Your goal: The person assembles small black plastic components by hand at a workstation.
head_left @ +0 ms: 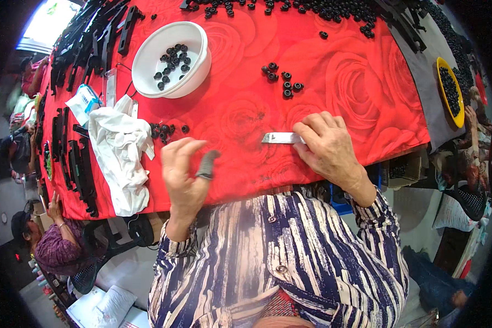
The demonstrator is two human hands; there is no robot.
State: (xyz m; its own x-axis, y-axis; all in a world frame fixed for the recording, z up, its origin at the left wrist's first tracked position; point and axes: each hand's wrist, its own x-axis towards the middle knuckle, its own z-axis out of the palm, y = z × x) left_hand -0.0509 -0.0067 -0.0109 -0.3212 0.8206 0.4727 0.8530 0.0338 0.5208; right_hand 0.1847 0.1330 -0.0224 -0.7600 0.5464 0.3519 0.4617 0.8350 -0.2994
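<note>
My right hand (328,145) is closed on a flat white strip-shaped tool (281,138) with a slanted grey end pointing left, held low over the red rose-patterned cloth (240,65). My left hand (186,172) hovers near the table's front edge, slightly blurred. Its fingers are apart with no object visible in them, and a dark grey finger cot (206,165) covers the thumb. Just beyond the left fingertips lies a small heap of black round plastic parts (164,131). A loose group of similar black parts (281,79) lies beyond my right hand.
A white bowl (199,74) holding several black parts stands at the far left-centre. A crumpled white cloth (120,158) and long black plastic pieces (82,169) lie on the left. Many black parts (333,11) line the far edge. A yellow tray (450,93) sits right; people work nearby.
</note>
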